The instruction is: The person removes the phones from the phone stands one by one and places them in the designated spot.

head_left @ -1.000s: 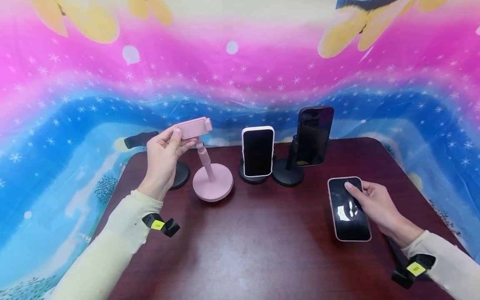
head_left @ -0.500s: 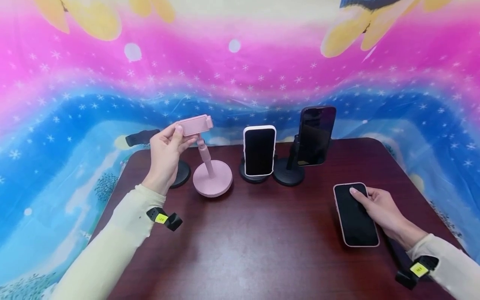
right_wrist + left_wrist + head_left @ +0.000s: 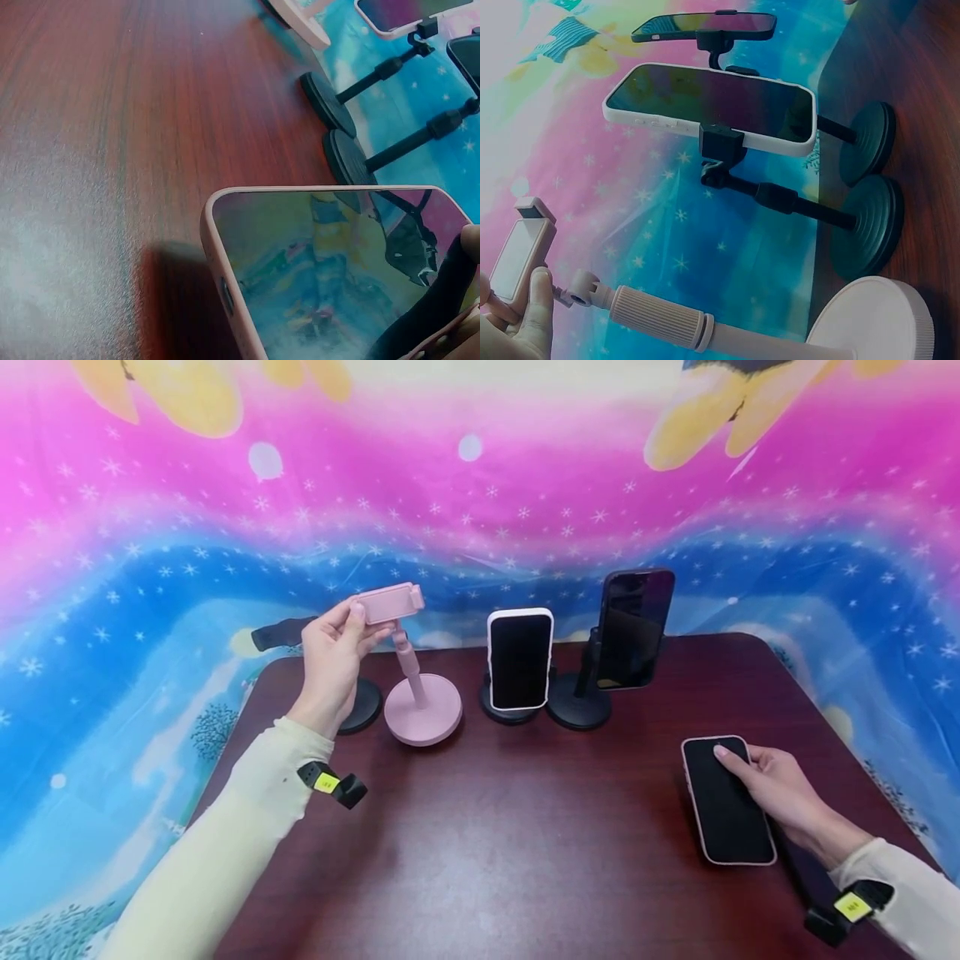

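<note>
My left hand (image 3: 330, 664) pinches the clamp (image 3: 387, 603) at the top of a pink phone stand between thumb and fingers. The stand's round base (image 3: 423, 714) is at the left back of the table, with the ribbed stem (image 3: 660, 319) leaning up from it. Nothing sits in the pink clamp. Over the right side of the table, my right hand (image 3: 783, 793) grips a phone in a pink case (image 3: 723, 818) by its right edge, thumb on the dark screen. The right wrist view shows this phone's screen (image 3: 330, 277) with reflections and a shadow on the wood beside it.
A white-cased phone (image 3: 519, 660) and a dark phone (image 3: 636, 631) stand in black phone stands at the back. Another black stand (image 3: 360, 706) is partly hidden behind my left hand. A dark flat item (image 3: 795, 868) lies under my right wrist. Patterned cloth hangs behind.
My right hand has carried the pink-cased phone to the right and nearer to me. The pink stand, held by my left hand, has shifted slightly toward the back.
</note>
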A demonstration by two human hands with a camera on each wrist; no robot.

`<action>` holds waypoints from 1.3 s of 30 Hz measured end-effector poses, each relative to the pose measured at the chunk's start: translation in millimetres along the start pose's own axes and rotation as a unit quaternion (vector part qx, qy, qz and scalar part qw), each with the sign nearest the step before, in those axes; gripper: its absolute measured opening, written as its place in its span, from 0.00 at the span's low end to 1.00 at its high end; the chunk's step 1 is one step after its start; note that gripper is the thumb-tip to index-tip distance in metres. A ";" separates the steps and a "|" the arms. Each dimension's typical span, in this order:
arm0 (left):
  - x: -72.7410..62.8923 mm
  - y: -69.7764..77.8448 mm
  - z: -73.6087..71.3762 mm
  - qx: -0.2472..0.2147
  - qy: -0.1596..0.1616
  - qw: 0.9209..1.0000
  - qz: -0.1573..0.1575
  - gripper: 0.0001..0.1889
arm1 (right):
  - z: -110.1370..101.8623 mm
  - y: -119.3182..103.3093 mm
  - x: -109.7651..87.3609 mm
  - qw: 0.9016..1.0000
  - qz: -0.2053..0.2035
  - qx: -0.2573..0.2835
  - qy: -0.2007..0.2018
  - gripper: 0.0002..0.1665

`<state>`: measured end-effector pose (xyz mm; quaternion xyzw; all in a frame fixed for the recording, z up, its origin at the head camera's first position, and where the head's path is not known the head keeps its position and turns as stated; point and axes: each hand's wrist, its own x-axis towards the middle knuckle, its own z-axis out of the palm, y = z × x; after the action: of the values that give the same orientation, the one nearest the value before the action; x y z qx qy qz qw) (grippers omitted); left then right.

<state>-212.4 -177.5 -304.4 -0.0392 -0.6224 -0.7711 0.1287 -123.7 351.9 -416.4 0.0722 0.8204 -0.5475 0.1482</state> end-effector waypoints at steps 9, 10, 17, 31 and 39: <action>2.2 -1.7 0.5 -0.006 0.008 1.000 -0.001 0.22 | -7.6 12.0 -1.8 0.997 0.015 -0.069 -0.001 0.23; 2.6 -1.7 0.7 -0.008 0.009 1.000 0.000 0.22 | -8.7 13.5 -2.5 0.997 0.016 -0.082 0.000 0.25; 3.7 -3.3 -0.7 0.000 0.011 1.000 -0.002 0.22 | -15.3 22.0 -6.0 0.995 0.044 -0.094 -0.010 0.28; 9.5 -12.1 -4.2 0.004 0.027 1.000 0.001 0.22 | -23.7 31.6 -6.6 0.987 0.092 -0.122 -0.044 0.30; 12.6 -16.4 -4.1 0.027 0.034 0.999 -0.002 0.21 | -24.2 34.0 -6.0 0.987 0.099 -0.120 -0.047 0.28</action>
<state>-228.2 -180.2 -318.1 -0.0085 -0.6381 -0.7553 0.1490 -112.4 387.7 -435.7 0.1095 0.8611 -0.4303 0.2476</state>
